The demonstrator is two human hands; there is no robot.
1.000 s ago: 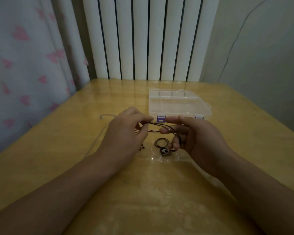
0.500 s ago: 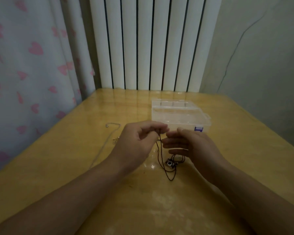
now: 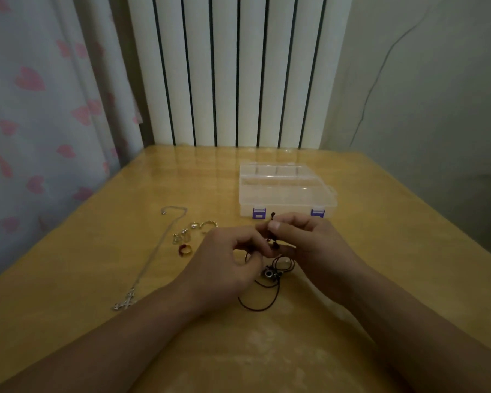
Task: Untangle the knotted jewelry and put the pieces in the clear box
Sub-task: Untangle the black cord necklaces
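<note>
Both hands, left (image 3: 227, 258) and right (image 3: 309, 245), pinched the black cord (image 3: 262, 306) above the table (image 3: 394, 251), its pendant (image 3: 270, 274) resting below, the closed box (image 3: 287, 191) at 12 o'clock.

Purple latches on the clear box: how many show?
2. One purple latch sits at the front left corner of the clear box, the other at the front right, just beyond the right hand. Any on the far side would be hidden.
</note>
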